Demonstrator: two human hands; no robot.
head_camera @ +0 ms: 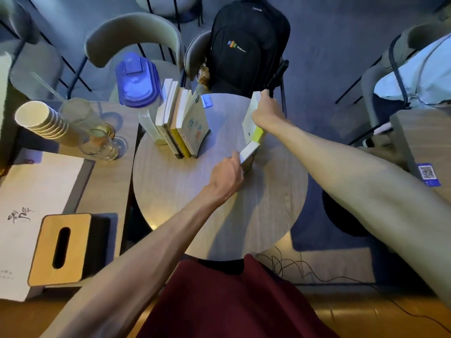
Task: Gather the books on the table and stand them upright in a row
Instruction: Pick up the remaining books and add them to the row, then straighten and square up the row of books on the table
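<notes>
My left hand [225, 178] is nearest me, a little right of the centre of the round table [268, 211]. Its fingers are closed on the near end of a small book [247, 156] with a white edge and a dark patterned cover, tilted up off the wood. Just beyond it, toward one o'clock, my right hand [267, 111] is clamped over the top edge of a taller white book [252, 123] with a lime-green spine, standing on edge and leaning. The two books touch at their corners; my hands are apart, one on each.

Both look like slim paperbacks: light, a bit floppy, with smooth covers that could slide on the wood. I judge it best to pinch across the spine side, where the pages are bound and stiff, not the loose page edge, which would fan open.

Further off, at eleven o'clock, the row of books [181, 123] already stands upright, leaning left against a clear pitcher [144, 103] with a blue lid. These two belong at its right end, and thin books tip easily, so they will need pressing snug against the rest.
</notes>
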